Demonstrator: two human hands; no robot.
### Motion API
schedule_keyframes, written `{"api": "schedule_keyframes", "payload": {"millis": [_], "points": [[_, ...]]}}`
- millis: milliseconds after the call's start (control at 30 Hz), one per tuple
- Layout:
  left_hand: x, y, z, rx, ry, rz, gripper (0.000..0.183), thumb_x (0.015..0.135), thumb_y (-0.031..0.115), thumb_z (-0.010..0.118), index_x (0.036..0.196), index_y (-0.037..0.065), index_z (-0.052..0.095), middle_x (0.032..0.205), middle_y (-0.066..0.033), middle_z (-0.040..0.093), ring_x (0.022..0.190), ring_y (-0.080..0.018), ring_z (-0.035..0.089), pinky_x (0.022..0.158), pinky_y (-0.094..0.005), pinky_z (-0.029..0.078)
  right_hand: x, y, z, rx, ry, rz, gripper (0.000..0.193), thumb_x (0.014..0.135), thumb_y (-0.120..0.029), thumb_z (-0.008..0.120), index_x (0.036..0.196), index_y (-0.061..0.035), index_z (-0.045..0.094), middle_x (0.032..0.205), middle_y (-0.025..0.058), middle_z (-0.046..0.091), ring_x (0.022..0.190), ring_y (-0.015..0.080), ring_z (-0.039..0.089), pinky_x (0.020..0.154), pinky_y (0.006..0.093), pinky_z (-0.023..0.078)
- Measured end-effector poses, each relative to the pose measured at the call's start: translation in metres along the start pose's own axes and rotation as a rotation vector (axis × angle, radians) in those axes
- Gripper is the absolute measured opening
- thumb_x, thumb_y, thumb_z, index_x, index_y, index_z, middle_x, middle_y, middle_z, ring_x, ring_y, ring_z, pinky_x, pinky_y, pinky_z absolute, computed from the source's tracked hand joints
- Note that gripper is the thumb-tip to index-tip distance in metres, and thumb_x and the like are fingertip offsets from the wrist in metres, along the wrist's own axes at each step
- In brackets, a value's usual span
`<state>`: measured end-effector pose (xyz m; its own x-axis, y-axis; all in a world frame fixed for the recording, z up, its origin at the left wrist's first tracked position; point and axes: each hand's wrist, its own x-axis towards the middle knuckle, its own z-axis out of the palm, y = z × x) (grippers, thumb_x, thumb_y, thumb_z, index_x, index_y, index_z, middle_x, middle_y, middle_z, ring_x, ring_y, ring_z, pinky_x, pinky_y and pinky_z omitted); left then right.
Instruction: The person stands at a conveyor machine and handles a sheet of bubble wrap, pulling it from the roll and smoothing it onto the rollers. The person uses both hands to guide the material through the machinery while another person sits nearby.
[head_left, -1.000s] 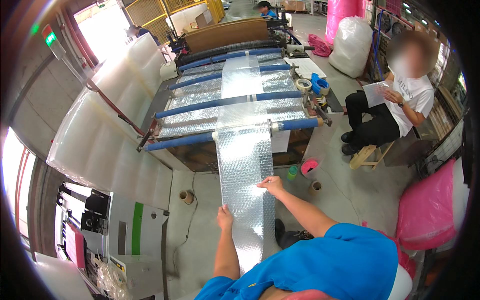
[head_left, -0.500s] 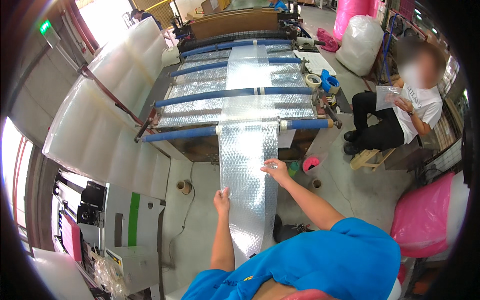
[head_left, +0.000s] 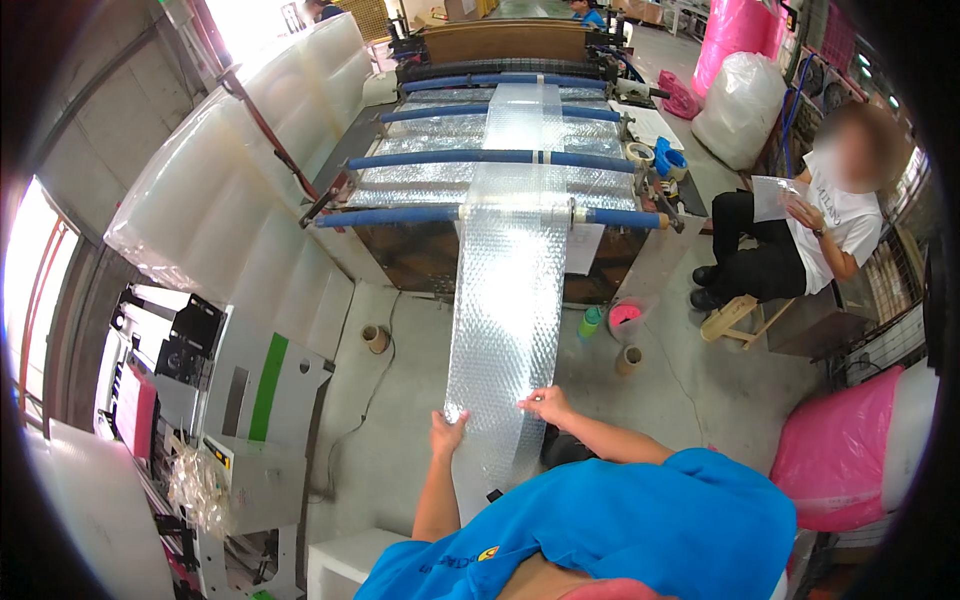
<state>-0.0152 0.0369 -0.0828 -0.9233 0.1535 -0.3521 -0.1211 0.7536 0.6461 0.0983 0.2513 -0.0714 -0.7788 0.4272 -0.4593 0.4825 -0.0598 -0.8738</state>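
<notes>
A long clear strip of bubble wrap hangs from the front blue roller of a machine and runs down toward my body. My left hand is closed on the strip's left edge, thumb uppermost. At the right edge my right hand pinches the film between thumb and fingers, slightly farther from me. Between the hands the sheet looks taut and shiny. Its near end passes down in front of my blue shirt, where the end is hidden.
Rolls of tape lie at the machine's right side. To the right a co-worker sits holding a clear sheet. Large wrapped rolls stand at left, above a white machine. Cardboard tubes and a green bottle stand on the floor.
Both hands have come nearer my body along the strip, the right one most. My view has shifted, so the machine appears higher and farther right. The seated co-worker stays in place.
</notes>
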Motion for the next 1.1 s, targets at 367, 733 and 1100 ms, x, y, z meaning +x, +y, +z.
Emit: {"api": "schedule_keyframes", "payload": {"millis": [367, 733, 1100], "points": [[-0.058, 0.027, -0.069, -0.129, 0.208, 0.188, 0.045, 0.07, 0.043, 0.057, 0.078, -0.001, 0.054, 0.071, -0.0196, 0.056, 0.071, -0.0329, 0.055, 0.062, -0.0393, 0.042, -0.063, -0.059, 0.002, 0.141, 0.056, -0.188, 0.02, 0.064, -0.021, 0.07, 0.069, -0.0035, 0.061, 0.065, 0.0012, 0.058, 0.055, 0.0056, 0.048, 0.047, 0.0209, 0.037], [-0.067, 0.03, -0.076, -0.065, 0.209, 0.265, 0.046, 0.079, 0.042, 0.044, 0.08, -0.002, 0.056, 0.077, -0.0217, 0.056, 0.075, -0.0375, 0.052, 0.065, -0.0426, 0.04, -0.113, -0.041, 0.025, 0.22, 0.001, -0.108, 0.023, 0.069, -0.024, 0.066, 0.082, -0.0052, 0.062, 0.076, 0.0012, 0.06, 0.069, 0.0082, 0.051, 0.059, 0.0224, 0.039], [-0.042, -0.003, -0.038, 0.079, 0.225, 0.241, 0.046, 0.082, 0.041, 0.038, 0.082, -0.001, 0.055, 0.081, -0.0214, 0.056, 0.078, -0.0377, 0.052, 0.067, -0.0441, 0.039, -0.085, -0.017, 0.032, 0.096, 0.091, -0.027, 0.024, 0.064, -0.026, 0.071, 0.07, -0.004, 0.063, 0.07, 0.0025, 0.061, 0.065, 0.008, 0.052, 0.062, 0.0227, 0.041]]}}
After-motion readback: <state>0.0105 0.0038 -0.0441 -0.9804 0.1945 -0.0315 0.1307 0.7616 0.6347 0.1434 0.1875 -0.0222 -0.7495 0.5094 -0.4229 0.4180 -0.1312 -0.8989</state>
